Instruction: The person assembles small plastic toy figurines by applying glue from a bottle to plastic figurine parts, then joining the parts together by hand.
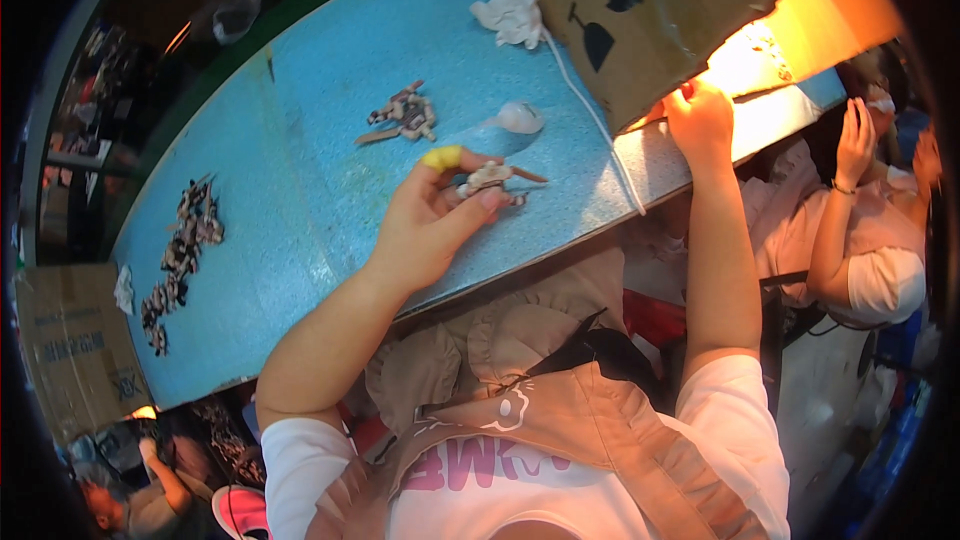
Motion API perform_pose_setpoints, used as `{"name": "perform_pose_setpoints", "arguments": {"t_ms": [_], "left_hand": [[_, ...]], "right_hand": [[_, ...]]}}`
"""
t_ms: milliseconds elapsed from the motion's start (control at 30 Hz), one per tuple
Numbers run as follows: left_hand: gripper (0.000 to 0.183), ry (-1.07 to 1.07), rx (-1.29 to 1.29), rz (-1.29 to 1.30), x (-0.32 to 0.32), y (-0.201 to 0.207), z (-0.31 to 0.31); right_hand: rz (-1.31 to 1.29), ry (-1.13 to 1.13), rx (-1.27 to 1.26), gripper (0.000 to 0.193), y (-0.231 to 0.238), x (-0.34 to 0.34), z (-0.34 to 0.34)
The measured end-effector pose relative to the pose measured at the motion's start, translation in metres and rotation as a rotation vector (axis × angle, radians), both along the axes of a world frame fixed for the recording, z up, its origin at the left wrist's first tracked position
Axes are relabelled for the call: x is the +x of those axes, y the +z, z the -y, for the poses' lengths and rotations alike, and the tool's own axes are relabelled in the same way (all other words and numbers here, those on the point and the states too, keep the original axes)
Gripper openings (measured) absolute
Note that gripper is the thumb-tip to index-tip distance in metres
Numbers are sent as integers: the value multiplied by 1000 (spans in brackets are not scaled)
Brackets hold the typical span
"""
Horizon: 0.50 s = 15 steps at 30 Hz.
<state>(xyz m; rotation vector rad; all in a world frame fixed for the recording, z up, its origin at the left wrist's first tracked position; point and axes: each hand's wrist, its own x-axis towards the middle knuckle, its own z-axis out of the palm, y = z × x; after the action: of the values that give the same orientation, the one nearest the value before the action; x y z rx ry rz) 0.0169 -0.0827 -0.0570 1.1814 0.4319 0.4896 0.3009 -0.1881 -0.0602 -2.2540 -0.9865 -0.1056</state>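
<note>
Between the thumb and fingers of my left hand [435, 210] is a small toy figure [487, 180], pale with dark parts and a thin brown piece sticking out to the right. A yellow wrap covers one fingertip of that hand. At the right, my right hand [700, 120] is at the lower edge of a cardboard sheet [660, 20], beside a brightly lit space. Its fingers look curled, but glare and the cardboard hide what they hold, if anything. Just beyond my left hand, a small cluster of similar figures [405, 115] lies on the blue table [310, 140].
More figures [185, 240] lie in a row at the table's left. A white plastic spoon [520, 118], crumpled tissue [510, 18] and a white cable [580, 90] are near the cardboard. A cardboard box [80, 350] stands at the left end. Another person [850, 210] sits at the right.
</note>
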Motion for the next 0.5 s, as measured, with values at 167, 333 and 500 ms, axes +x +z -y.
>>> {"name": "perform_pose_setpoints", "arguments": {"t_ms": [167,333,500], "left_hand": [[29,-49,-111,37,3,2,5],[28,-47,-22,38,8,5,5],[28,9,-12,24,8,2,-2]], "right_hand": [[153,5,35,23,-12,6,1],[-30,-40,294,24,-20,14,5],[-135,5,424,19,-18,3,15]]}}
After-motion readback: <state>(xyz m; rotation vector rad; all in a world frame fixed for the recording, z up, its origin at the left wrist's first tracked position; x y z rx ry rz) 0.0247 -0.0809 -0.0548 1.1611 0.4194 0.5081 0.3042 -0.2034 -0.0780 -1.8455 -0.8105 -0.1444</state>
